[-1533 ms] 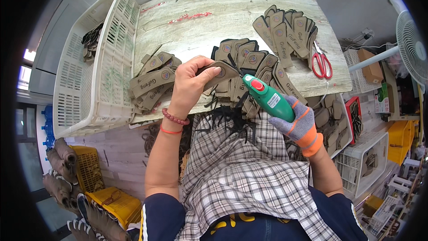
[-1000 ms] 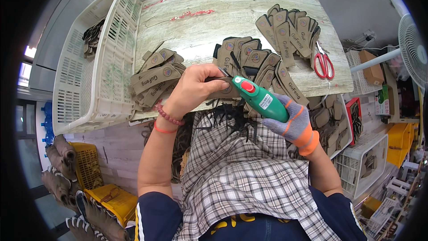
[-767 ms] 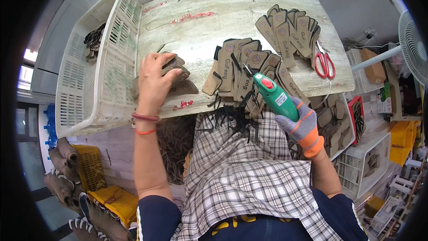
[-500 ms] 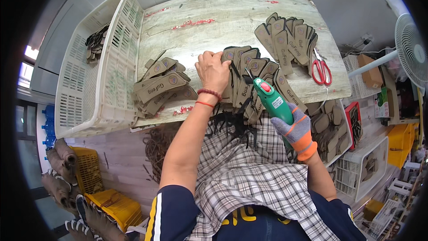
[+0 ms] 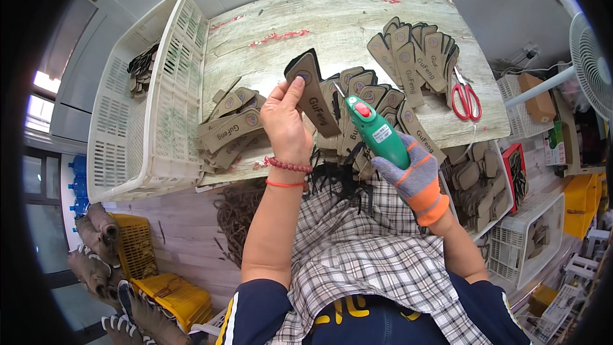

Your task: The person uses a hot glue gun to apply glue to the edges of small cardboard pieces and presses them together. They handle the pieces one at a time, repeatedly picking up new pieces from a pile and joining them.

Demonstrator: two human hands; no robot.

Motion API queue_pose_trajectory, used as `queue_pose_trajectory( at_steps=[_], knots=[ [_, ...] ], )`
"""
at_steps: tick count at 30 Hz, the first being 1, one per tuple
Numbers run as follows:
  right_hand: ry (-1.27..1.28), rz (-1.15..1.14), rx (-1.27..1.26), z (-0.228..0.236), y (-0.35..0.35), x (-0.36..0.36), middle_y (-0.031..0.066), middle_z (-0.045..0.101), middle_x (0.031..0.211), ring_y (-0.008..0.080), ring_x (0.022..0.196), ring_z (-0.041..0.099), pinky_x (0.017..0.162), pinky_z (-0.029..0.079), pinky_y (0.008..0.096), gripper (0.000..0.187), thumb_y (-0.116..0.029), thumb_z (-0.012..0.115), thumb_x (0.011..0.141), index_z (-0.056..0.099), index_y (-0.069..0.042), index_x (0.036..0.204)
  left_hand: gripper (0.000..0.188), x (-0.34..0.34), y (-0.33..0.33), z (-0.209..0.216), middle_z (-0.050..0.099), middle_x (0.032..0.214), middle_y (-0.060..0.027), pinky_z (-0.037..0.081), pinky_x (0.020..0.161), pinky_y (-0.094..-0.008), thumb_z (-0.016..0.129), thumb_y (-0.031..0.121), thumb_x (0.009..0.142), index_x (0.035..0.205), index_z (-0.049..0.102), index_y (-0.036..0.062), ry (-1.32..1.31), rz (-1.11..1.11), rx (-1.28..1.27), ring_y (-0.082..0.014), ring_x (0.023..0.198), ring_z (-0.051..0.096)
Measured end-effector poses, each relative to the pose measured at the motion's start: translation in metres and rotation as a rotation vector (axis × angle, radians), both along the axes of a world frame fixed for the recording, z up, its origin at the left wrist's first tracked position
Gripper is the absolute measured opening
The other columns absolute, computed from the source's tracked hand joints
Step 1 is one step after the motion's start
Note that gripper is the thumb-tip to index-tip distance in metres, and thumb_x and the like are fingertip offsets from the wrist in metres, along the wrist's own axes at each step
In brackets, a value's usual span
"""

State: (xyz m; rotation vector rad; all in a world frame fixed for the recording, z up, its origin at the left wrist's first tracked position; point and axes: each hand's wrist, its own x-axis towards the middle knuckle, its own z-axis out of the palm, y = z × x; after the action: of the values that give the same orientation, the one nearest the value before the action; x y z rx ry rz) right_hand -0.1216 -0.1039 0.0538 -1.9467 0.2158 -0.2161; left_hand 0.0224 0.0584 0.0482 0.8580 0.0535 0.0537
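My bare left hand (image 5: 287, 121) pinches a brown fabric strip (image 5: 317, 110) with dark edging and lettering, held up above the table. Gloved in grey and orange, my right hand (image 5: 412, 172) grips a green electric cutter (image 5: 378, 133) with a red button. Its blade tip points up and left, close beside the held strip. Under the cutter lies a fanned pile of similar strips (image 5: 361, 81), with dark trimmings (image 5: 345, 179) at the table's near edge. A second pile (image 5: 235, 112) lies to the left, a third (image 5: 414, 54) to the far right.
Red-handled scissors (image 5: 467, 101) lie at the table's right side. A white plastic crate (image 5: 163, 108) stands on the left, dark pieces inside. Below right are a bin of brown pieces (image 5: 476, 182) and another white crate (image 5: 511, 233). A white fan (image 5: 589, 67) stands far right.
My left hand has lifted a strip off the middle pile and turned its face up toward me. The cutter in my right hand has shifted slightly left and nearer.
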Motion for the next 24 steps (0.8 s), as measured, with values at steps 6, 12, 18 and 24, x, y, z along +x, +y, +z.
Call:
queue_pose_trajectory(
  at_steps=[6, 12, 18, 24],
  knots=[
    [0.053, -0.01, 0.068, 0.009, 0.005, 0.001, 0.0064, 0.066, 0.086, 0.0092, 0.067, 0.06, 0.062, 0.05, 0.0236, 0.053, -0.026, 0.077, 0.073, 0.054, -0.001, 0.114, 0.013, -0.017, -0.019, -0.002, 0.065, 0.087, -0.0074, 0.049, 0.073, -0.0263, 0.064, 0.005, 0.083, 0.094, 0.06, 0.0, 0.153, -0.072, -0.135, -0.0143, 0.076, 0.062],
    [0.082, -0.053, 0.054, 0.004, -0.002, 0.0, 0.0088, 0.065, 0.09, 0.0126, 0.077, 0.062, 0.067, 0.051, 0.0264, 0.053, -0.025, 0.077, 0.072, 0.055, -0.002, 0.114, 0.014, -0.024, -0.032, -0.012, 0.065, 0.091, -0.0084, 0.048, 0.078, -0.029, 0.06, 0.008, 0.087, 0.098, 0.059, 0.0002, 0.262, -0.183, -0.2, -0.0163, 0.082, 0.062],
    [0.025, -0.084, -0.022, 0.002, -0.003, -0.001, 0.0092, 0.065, 0.09, 0.0134, 0.077, 0.062, 0.066, 0.051, 0.0267, 0.052, -0.024, 0.077, 0.072, 0.055, -0.003, 0.114, 0.009, -0.039, -0.037, -0.01, 0.065, 0.084, -0.0047, 0.047, 0.068, -0.0231, 0.064, 0.008, 0.084, 0.09, 0.06, 0.0028, 0.269, -0.232, -0.204, -0.0109, 0.073, 0.06],
    [0.023, -0.082, -0.024, 0.016, -0.003, 0.0, 0.0085, 0.065, 0.086, 0.0123, 0.073, 0.062, 0.064, 0.051, 0.0259, 0.051, -0.022, 0.077, 0.072, 0.056, -0.003, 0.113, 0.006, -0.055, -0.032, -0.005, 0.065, 0.082, -0.0045, 0.046, 0.064, -0.0203, 0.063, 0.005, 0.084, 0.087, 0.061, 0.0008, 0.242, -0.231, -0.137, -0.0086, 0.069, 0.058]
  ],
)
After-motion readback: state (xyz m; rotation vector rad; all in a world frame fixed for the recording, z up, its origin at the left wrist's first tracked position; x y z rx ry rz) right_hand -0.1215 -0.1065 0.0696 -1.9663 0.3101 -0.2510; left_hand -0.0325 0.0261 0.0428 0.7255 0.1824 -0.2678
